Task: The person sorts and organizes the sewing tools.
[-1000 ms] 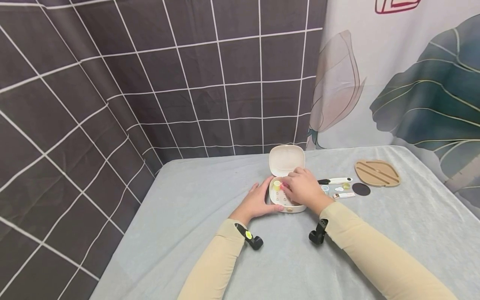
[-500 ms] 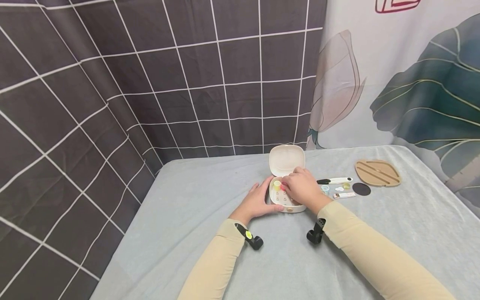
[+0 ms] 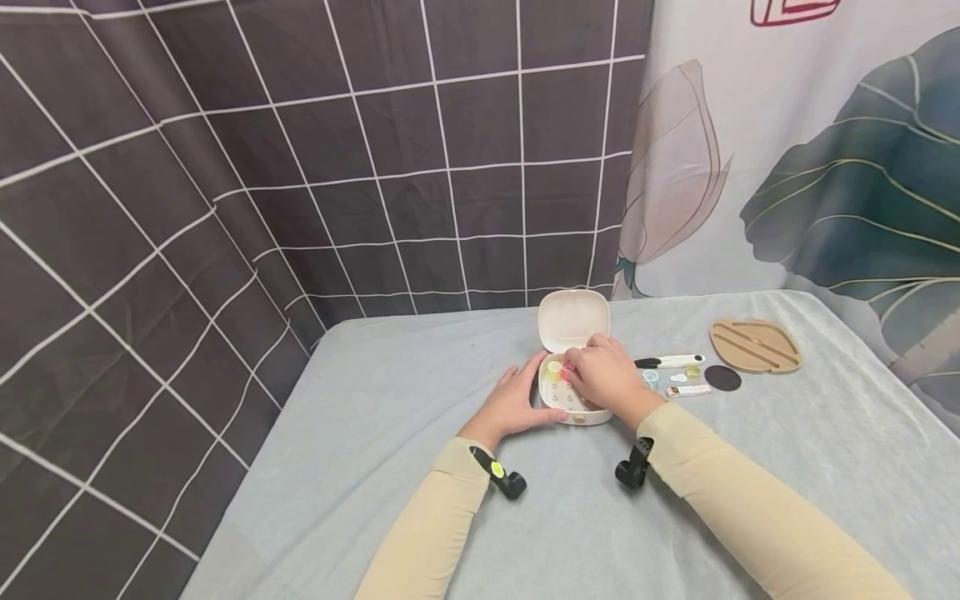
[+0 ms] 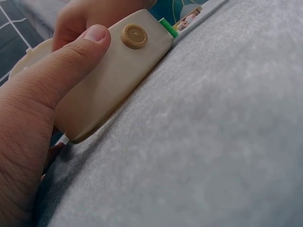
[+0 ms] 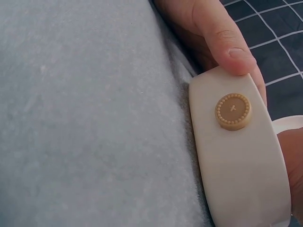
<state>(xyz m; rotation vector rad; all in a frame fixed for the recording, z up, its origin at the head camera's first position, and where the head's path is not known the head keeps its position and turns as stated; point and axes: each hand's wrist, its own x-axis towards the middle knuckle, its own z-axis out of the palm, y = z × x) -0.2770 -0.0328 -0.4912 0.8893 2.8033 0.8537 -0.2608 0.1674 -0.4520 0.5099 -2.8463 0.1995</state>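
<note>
A cream hinged box (image 3: 595,418) stands on the cloth with its lid (image 3: 574,321) raised at the back. Its front carries a tan button-shaped clasp (image 5: 233,111). My left hand (image 3: 513,404) grips the box's left side, thumb over the front rim and fingers round the back left corner. Inside, a yellow thread spool (image 3: 554,372) stands in the back left, beside rows of small pegs. My right hand (image 3: 606,375) reaches into the box from the right and pinches a pinkish-red spool (image 3: 566,372) just right of the yellow one. Its fingertips are largely hidden in the head view.
Right of the box lie a black-and-white handled tool (image 3: 675,362), a pale blue round piece (image 3: 650,378), a small white strip (image 3: 687,390) and a black disc (image 3: 723,378). Farther right is a tan slotted tray (image 3: 755,346). A gridded dark curtain (image 3: 480,208) hangs behind.
My right hand has shifted very slightly over the pinkish-red spool, which stays beside the yellow one. The left hand and the box have not moved.
</note>
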